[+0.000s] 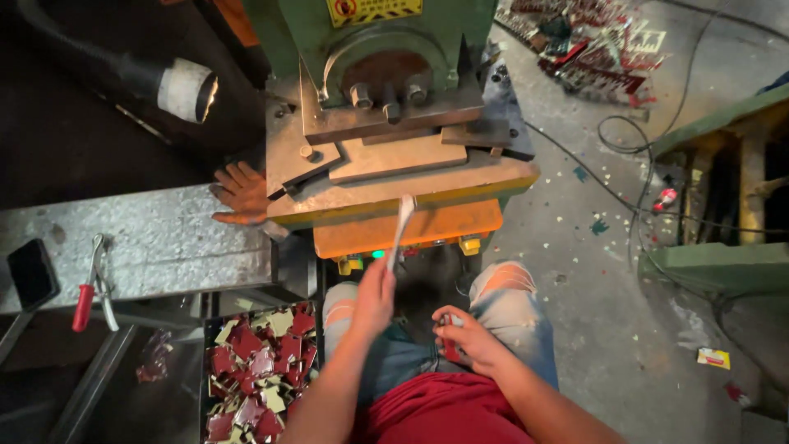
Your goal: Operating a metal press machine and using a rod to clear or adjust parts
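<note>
The left hand (375, 298) is clenched around the lower end of a thin, pale metal strip (402, 230). The strip runs up and away from the hand, slightly blurred, and its far tip lies at the front lip of the orange-painted steel bed (411, 228) of the green press machine (374, 49). To feed well, keep the strip flat and in line with the gap under the rusty bolted die plates (394, 140), grip it by the near end only, and keep the fingers well back from the tooling.

The left forearm rises from the lower edge of the view, wrist straight, knuckles toward the machine. The right hand (467, 337) rests on the lap between the knees in torn blue jeans (509, 304), closed around a small red and white piece (450, 333); its exact shape cannot be made out. The right forearm lies across a red shirt (444, 411).

Further out, another person's hand in an orange glove (241, 193) rests at the left side of the bed, beside the galvanised metal tabletop (148, 238). On this tabletop lie red-handled pliers (90, 288) and a dark phone (33, 273). Below, a bin of red and cream stamped pieces (259, 370) stands beside the left knee. Cables and scattered scraps lie on the concrete floor (600, 271).
</note>
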